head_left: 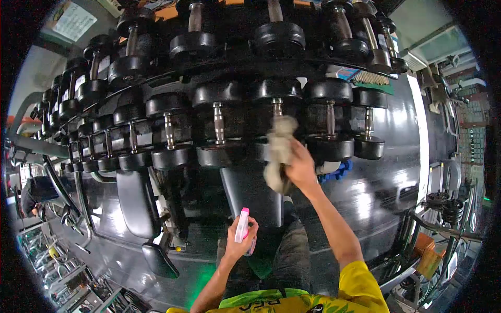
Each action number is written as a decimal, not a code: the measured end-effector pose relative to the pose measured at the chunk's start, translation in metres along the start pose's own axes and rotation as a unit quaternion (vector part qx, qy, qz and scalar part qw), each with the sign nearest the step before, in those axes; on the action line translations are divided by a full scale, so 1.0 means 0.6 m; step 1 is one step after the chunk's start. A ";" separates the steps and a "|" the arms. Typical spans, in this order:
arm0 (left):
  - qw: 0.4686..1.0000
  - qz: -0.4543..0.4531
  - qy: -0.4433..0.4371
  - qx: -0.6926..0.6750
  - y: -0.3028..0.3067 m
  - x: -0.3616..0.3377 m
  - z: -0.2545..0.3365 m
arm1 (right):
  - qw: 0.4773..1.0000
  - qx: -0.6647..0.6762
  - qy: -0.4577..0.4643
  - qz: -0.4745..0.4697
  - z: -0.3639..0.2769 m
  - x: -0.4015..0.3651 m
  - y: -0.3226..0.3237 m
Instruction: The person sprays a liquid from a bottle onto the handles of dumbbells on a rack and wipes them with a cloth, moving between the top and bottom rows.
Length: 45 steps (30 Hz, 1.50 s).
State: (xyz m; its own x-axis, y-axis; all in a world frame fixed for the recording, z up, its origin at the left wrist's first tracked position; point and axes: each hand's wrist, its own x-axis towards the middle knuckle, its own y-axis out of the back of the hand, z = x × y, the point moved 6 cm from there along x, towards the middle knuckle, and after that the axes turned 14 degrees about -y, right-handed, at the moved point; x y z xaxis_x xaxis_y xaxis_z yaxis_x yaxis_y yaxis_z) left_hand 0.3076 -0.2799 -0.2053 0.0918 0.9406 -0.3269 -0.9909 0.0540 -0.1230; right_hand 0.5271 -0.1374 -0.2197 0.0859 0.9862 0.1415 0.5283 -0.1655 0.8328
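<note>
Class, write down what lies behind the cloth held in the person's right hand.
Behind the cloth in the right hand is a racked dumbbell: its upper head and handle top show. The cloth hides the lower handle and much of the lower head.

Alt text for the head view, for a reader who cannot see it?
The person's right hand presses a beige cloth against a black dumbbell racked in a row with other dumbbells. The left hand holds a pink-topped spray bottle lower down.
</note>
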 end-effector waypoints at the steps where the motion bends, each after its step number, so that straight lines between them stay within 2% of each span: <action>1: 1.000 0.001 0.008 0.002 0.000 -0.003 -0.006 | 0.990 -0.078 0.114 -0.013 -0.037 0.011 -0.046; 2: 1.000 0.001 0.011 0.003 0.002 -0.005 -0.006 | 0.986 -0.067 0.151 0.003 -0.074 0.020 -0.055; 4: 0.998 -0.011 -0.018 0.059 0.006 -0.005 0.005 | 0.965 -0.148 0.208 -0.055 -0.100 0.031 -0.128; 6: 0.997 -0.014 -0.028 0.066 0.014 -0.004 -0.003 | 0.920 -0.319 0.193 -0.119 -0.118 0.045 -0.168; 9: 0.998 0.003 -0.019 0.052 0.022 -0.004 0.007 | 0.905 -0.373 0.150 -0.138 -0.116 0.059 -0.205; 11: 0.999 0.024 -0.020 0.033 0.023 -0.002 0.005 | 0.905 -0.364 0.162 -0.149 -0.106 0.050 -0.199; 13: 0.997 0.001 -0.037 0.063 0.024 0.004 0.002 | 0.906 -0.355 0.172 -0.155 -0.094 0.050 -0.180; 15: 0.994 -0.023 -0.052 0.098 0.023 0.009 0.006 | 0.945 -0.208 0.198 -0.157 -0.083 0.048 -0.129; 16: 0.995 -0.029 -0.045 0.084 0.021 0.010 0.006 | 0.945 -0.209 0.196 -0.157 -0.065 0.041 -0.110; 18: 0.996 -0.039 -0.038 0.068 0.016 0.011 0.004 | 0.983 -0.078 0.152 -0.069 -0.024 0.031 -0.041; 19: 0.998 -0.037 -0.033 0.043 0.012 0.012 -0.001 | 0.983 -0.080 0.152 -0.068 -0.002 0.018 -0.026; 21: 0.999 -0.035 -0.029 0.019 0.006 0.016 -0.002 | 1.000 0.008 0.025 -0.004 0.061 -0.001 -0.001; 22: 0.999 -0.035 -0.027 0.022 0.002 0.019 0.001 | 1.000 0.008 0.024 -0.004 0.077 -0.015 -0.006; 24: 0.999 -0.035 -0.023 0.026 -0.004 0.021 0.007 | 0.976 0.134 -0.170 0.015 0.137 -0.031 -0.017; 27: 1.000 -0.019 -0.007 -0.007 -0.004 0.021 0.006 | 0.953 0.162 -0.251 0.058 0.146 -0.032 -0.038; 28: 1.000 -0.016 -0.013 -0.009 -0.002 0.020 0.002 | 0.953 0.162 -0.251 0.056 0.136 -0.029 -0.044; 30: 1.000 -0.013 -0.020 -0.014 -0.004 0.021 -0.002 | 0.974 0.092 -0.153 0.143 0.102 -0.021 -0.033; 32: 1.000 -0.020 0.000 0.014 -0.004 0.019 -0.009 | 0.992 0.073 -0.061 0.083 0.037 0.018 -0.029; 35: 1.000 -0.025 -0.006 0.014 -0.010 0.020 -0.015 | 0.995 -0.036 0.092 -0.012 -0.047 0.058 -0.076; 37: 1.000 -0.020 -0.011 0.021 -0.021 0.023 -0.006 | 0.982 -0.150 0.111 -0.040 -0.078 0.069 -0.122; 38: 0.999 -0.013 -0.017 0.028 -0.026 0.025 0.000 | 0.977 -0.185 0.086 -0.066 -0.083 0.075 -0.148; 40: 0.998 -0.031 -0.025 0.048 -0.033 0.027 0.009 | 0.943 -0.282 0.040 -0.175 -0.080 0.082 -0.204; 44: 0.994 -0.041 -0.048 0.083 -0.042 0.033 0.019 | 0.956 -0.260 0.074 -0.114 -0.067 0.075 -0.187; 45: 0.994 -0.043 -0.049 0.083 -0.043 0.035 0.018 | 0.980 -0.162 0.087 -0.082 -0.064 0.075 -0.147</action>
State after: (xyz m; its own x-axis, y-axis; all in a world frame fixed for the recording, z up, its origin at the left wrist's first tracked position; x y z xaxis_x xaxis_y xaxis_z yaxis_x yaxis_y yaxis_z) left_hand 0.3341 -0.2576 -0.1987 0.1756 0.9577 -0.2280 -0.9830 0.1831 0.0121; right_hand 0.4517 -0.0788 -0.2662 -0.1372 0.9888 0.0581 0.2255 -0.0259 0.9739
